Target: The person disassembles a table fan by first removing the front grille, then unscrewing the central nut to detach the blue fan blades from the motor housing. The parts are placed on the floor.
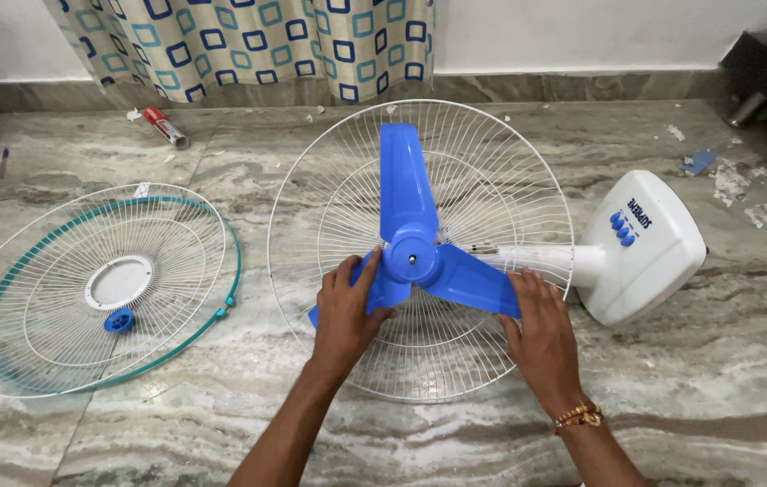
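Nearest you, your left hand (345,311) lies with fingers curled over one blade of the blue fan blade (412,255), thumb up by the hub; your right hand (541,332), a bead bracelet (579,416) at its wrist, rests with fingers close together on the outer end of a second blade. The blade piece sits at the centre of the white rear guard (420,248) on the marble floor (221,433). Thin moulded plastic, it likely handles light and slightly springy, smooth enough to slip; grip near the hub rather than at the tips. Beyond it lies the white fan base (650,248). Off left sits the front guard (95,289) with a blue cap (119,319), and a patterned curtain (248,41) hangs behind.
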